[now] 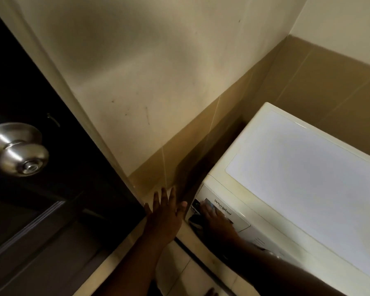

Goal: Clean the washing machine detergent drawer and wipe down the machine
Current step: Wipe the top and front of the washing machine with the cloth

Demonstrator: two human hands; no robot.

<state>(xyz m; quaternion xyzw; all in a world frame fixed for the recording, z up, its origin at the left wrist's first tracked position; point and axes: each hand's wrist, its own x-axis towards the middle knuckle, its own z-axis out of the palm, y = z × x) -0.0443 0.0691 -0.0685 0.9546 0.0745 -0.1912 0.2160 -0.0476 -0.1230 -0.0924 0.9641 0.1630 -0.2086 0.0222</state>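
Note:
A white Whirlpool washing machine (297, 167) stands in the corner at the right, seen from above. Its detergent drawer (214, 194) is at the top left of the front panel, with a dark recess along its lower edge. My right hand (218, 223) lies on the drawer front, fingers stretched toward its left end over a small bluish patch. My left hand (165, 214) hovers just left of the machine's front corner with its fingers spread, and it holds nothing. I see no cloth.
A dark door (30, 210) with a round steel knob (19, 149) stands close on the left. Cream wall with a tan tiled band (201, 146) runs behind, leaving a narrow shadowed gap beside the machine. Pale floor tiles (179, 272) lie below.

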